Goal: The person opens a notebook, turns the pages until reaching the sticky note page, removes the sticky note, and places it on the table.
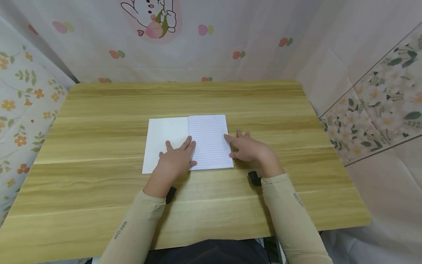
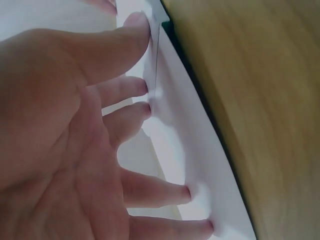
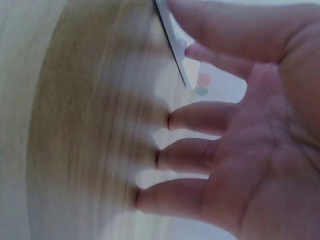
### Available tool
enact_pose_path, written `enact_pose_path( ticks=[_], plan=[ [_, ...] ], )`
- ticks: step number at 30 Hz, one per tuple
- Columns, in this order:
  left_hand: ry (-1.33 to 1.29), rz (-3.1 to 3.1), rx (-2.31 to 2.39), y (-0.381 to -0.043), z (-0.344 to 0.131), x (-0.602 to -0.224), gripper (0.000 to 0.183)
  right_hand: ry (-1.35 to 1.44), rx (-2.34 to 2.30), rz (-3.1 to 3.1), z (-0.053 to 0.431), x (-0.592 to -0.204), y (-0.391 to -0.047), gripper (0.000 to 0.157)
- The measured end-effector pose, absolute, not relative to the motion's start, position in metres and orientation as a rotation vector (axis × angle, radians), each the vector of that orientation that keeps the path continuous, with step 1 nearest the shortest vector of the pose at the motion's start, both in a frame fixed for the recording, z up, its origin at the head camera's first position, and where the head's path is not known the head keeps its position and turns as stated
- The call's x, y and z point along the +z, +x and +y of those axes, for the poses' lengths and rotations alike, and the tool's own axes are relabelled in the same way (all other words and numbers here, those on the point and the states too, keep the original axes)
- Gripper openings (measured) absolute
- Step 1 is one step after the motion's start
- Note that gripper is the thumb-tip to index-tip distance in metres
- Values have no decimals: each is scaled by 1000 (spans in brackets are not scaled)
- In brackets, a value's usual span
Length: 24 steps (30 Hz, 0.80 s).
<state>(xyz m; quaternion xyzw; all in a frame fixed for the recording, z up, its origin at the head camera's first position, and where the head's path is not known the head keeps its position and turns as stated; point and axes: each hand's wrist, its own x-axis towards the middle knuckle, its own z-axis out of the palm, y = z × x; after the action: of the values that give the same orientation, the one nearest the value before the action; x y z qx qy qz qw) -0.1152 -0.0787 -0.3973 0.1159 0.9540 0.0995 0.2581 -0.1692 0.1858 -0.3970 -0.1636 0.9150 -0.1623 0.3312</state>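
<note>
"Where's the notebook (image 1: 203, 132)?"

"Open mid-table (image 1: 263, 110), blank page at nine o'clock, ruled page at three."

"And the fingers?"

"Spread wide on both hands, gripping nothing. The left hand (image 1: 175, 157), toward seven o'clock, rests by the fold; the right hand (image 1: 248, 147), at three, has thumb and forefinger against the ruled page's edge, other fingertips on the table."

"What might go wrong?"

"Lift the left hand, and the blank page could spring up. Too hard a sideways push from three o'clock might skid the notebook or crease a sheet."
</note>
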Motion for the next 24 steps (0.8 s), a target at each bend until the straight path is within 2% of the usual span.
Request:
enact_pose_path(
  ticks=[3,10,18,21,24],
  plan=[
    [304,2581,268,-116,-79,-398,73,-443,-489,2371,192,-397,-168,78],
    [300,2546,284,-120,-79,-395,75,-410,-507,2344,195,-401,-163,93],
    [283,2524,305,-124,-78,-397,75,-405,-452,2368,190,-403,-161,94],
    [270,2526,305,-124,-77,-399,82,-406,-447,2369,189,-402,-160,95],
    [261,2538,317,-123,-75,-400,100,-408,-421,2382,187,-402,-160,98]
  ],
)
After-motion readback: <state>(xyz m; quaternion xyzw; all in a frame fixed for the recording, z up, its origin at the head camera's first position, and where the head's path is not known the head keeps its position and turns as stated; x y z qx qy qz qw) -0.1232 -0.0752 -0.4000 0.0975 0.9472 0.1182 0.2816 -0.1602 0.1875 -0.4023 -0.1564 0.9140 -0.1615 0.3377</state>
